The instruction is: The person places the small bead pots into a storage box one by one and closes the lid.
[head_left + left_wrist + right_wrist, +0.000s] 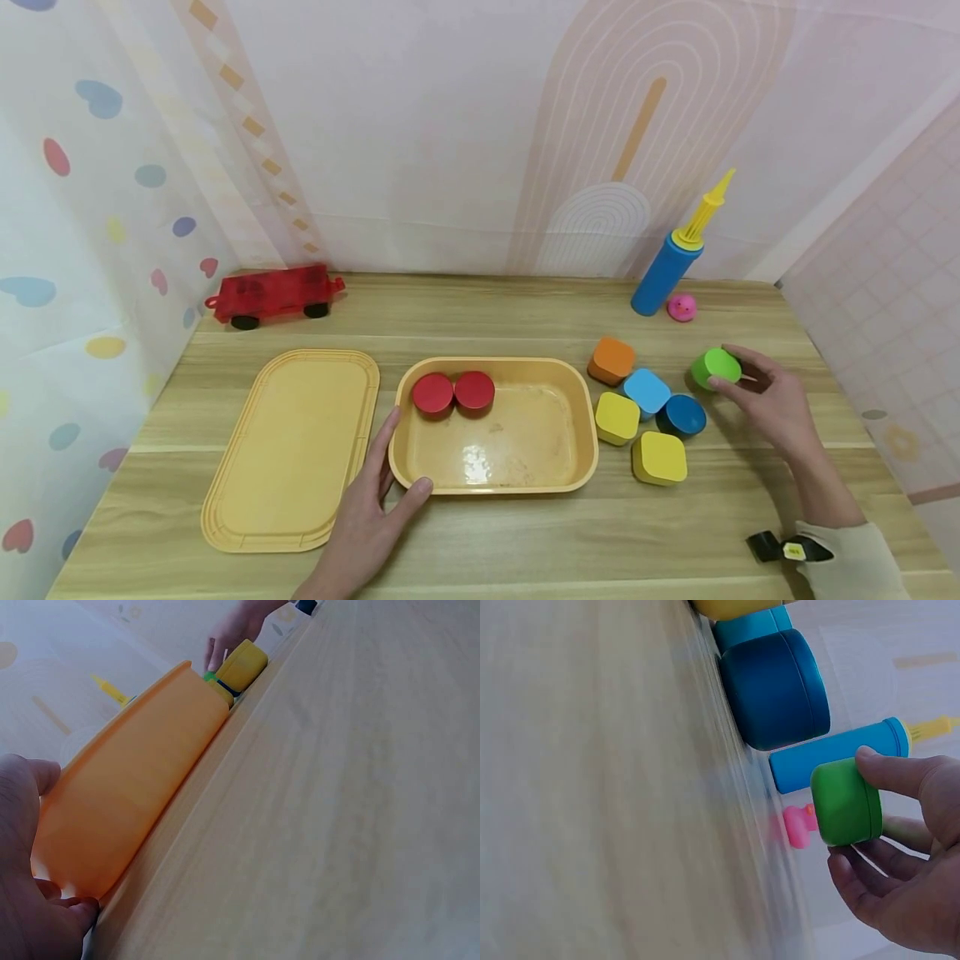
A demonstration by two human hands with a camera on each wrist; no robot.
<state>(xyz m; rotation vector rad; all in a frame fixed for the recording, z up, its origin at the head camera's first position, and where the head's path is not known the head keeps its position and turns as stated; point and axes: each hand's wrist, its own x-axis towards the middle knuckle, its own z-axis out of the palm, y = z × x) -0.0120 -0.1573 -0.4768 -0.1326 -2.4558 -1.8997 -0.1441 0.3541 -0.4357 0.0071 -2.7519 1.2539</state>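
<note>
My right hand pinches a green rounded block between thumb and fingers. In the right wrist view this green block is held up off the table. My left hand grips the left front corner of a shallow yellow-orange tub, thumb and fingers against its wall. Inside the tub, two red round blocks sit side by side at the back left. Beside its right end lie an orange block, a light blue block, a dark blue round block and two yellow blocks.
A flat yellow-orange lid lies left of the tub. At the back left stands a red toy wagon. A blue and yellow hand pump and a pink rubber duck are at the back right, near the wall cloth.
</note>
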